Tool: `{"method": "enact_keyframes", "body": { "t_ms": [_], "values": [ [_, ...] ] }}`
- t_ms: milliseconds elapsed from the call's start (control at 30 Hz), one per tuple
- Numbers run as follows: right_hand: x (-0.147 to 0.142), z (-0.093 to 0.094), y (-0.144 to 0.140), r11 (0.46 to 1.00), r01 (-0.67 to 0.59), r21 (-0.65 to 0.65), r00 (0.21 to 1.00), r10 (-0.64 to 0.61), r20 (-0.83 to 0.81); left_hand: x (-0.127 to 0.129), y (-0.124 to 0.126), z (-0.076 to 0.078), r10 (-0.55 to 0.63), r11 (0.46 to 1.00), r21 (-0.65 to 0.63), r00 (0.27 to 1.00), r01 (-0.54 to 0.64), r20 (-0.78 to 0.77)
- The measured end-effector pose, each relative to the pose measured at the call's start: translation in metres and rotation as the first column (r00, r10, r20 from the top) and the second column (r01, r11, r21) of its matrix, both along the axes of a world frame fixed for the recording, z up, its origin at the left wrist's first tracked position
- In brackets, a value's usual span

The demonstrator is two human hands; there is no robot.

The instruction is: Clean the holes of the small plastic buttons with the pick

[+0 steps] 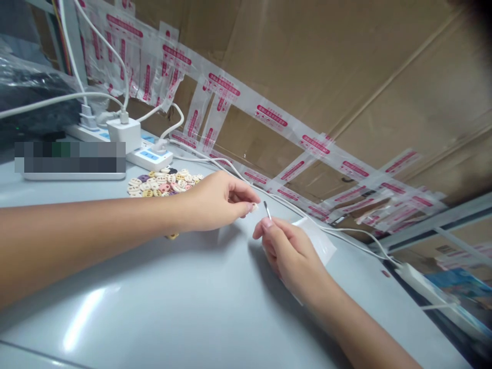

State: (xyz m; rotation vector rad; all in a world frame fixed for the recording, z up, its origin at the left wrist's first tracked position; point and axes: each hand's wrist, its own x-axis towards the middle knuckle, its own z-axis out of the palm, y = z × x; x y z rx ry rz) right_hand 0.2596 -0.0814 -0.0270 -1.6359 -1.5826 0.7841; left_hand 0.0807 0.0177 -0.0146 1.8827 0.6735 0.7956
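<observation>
My right hand (286,251) pinches a thin metal pin (266,209), its long axis near upright, tip tilted slightly left, above a clear plastic bag (319,238). My left hand (219,201) pinches a small cream bead (254,207) just left of the pin. Behind my left hand a pile of beads (163,183) lies on the glossy grey table (172,307); taped cardboard (346,77) walls the back.

White power strip (150,156) with plugged charger (123,133), cardboard wall (346,66) with printed tape strips (269,115) behind.

Both hands (219,202) and forearms bare, seemingly without rings.
</observation>
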Motion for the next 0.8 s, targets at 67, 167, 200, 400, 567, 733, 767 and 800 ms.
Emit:
{"method": "enact_keyframes", "body": {
  "t_ms": [67,167,200,400,567,733,767,800],
  "values": [
    [-0.0004,-0.0001,-0.0018,0.998,-0.033,-0.062,0.998,0.036,0.049,0.0001,0.0002,0.0014,0.015,1.000,-0.014,1.000,-0.015,0.015],
    [-0.0008,-0.0005,-0.0024,0.996,-0.031,-0.090,0.997,0.037,0.069,0.0009,-0.0003,0.0041,0.037,0.999,-0.034,0.999,-0.037,0.022],
    [-0.0008,-0.0005,-0.0021,0.996,-0.024,-0.087,0.997,0.030,0.073,0.0010,-0.0005,0.0046,0.039,0.999,-0.037,0.999,-0.039,0.022],
    [-0.0007,0.0003,-0.0007,0.997,-0.010,-0.076,0.985,0.023,0.172,0.0001,-0.0008,0.0034,0.041,0.999,-0.011,0.999,-0.041,0.010],
    [-0.0021,0.0041,-0.0022,1.000,-0.009,-0.023,0.947,0.016,0.321,0.0016,-0.0027,0.0031,0.046,0.998,0.050,0.998,-0.043,-0.051],
    [-0.0050,0.0085,-0.0024,1.000,-0.020,-0.014,0.887,0.024,0.462,0.0018,-0.0025,-0.0012,0.050,0.975,0.221,0.997,-0.035,-0.061],
    [-0.0059,0.0090,-0.0027,1.000,-0.019,-0.017,0.872,0.025,0.488,0.0016,-0.0022,-0.0023,0.052,0.957,0.289,0.997,-0.032,-0.062],
    [-0.0070,0.0094,-0.0032,1.000,-0.015,-0.022,0.857,0.024,0.514,0.0016,-0.0020,-0.0033,0.054,0.933,0.360,0.997,-0.028,-0.062]
  ]
}}
